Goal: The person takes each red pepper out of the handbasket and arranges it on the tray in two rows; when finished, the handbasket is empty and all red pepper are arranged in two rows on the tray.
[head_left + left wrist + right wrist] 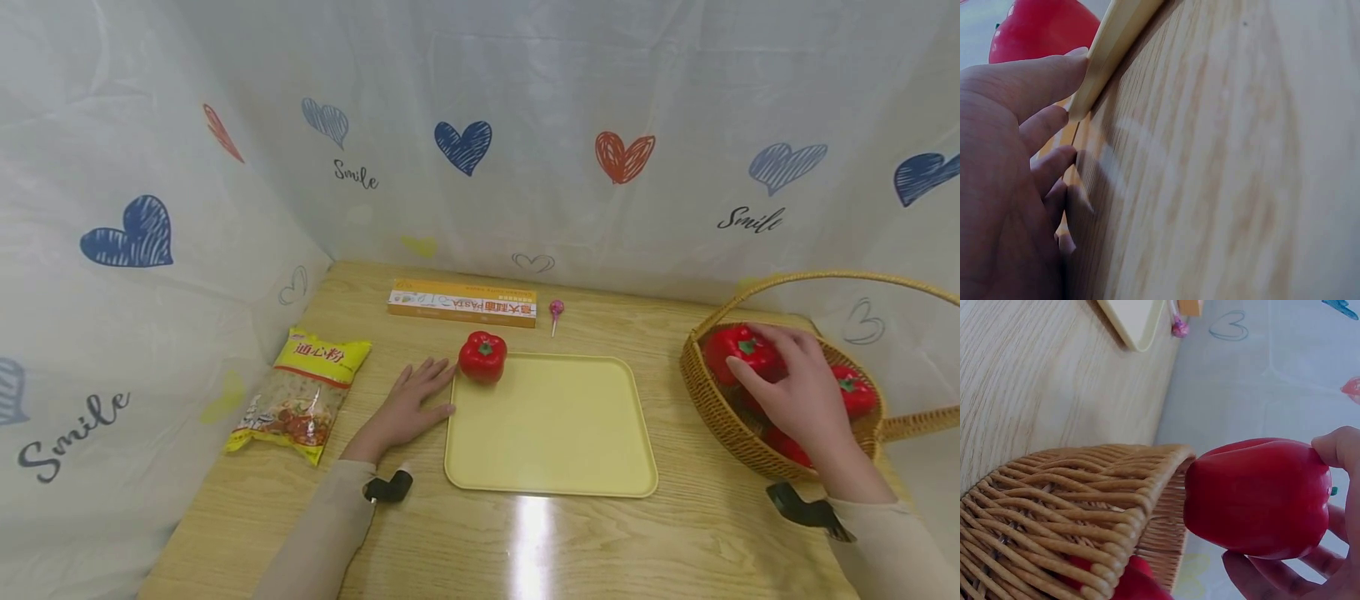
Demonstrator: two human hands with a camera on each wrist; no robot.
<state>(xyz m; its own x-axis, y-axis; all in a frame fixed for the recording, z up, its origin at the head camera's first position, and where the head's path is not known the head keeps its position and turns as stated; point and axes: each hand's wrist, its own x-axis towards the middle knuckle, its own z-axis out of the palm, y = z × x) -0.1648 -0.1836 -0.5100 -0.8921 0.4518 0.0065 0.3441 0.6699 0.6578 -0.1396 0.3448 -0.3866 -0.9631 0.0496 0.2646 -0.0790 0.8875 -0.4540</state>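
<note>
A red bell pepper (1257, 497) is gripped by my right hand (806, 387), thumb on one side and fingers on the other, at the rim of the wicker basket (1066, 512). More red bell peppers (853, 392) lie inside that basket, partly hidden by the hand. My left hand (408, 408) rests on the table with fingers spread, its thumb touching the left edge of the yellow tray (555, 433). Another red bell pepper (482, 357) sits upright in the tray's far left corner, close to the left fingertips.
Left of the left hand lies a bag of macaroni (303, 392). An orange pasta box (462, 302) and a pink lollipop (556, 310) are behind the tray. The basket's tall handle (847, 275) arches over at right, near a curtain (540, 100) with hearts.
</note>
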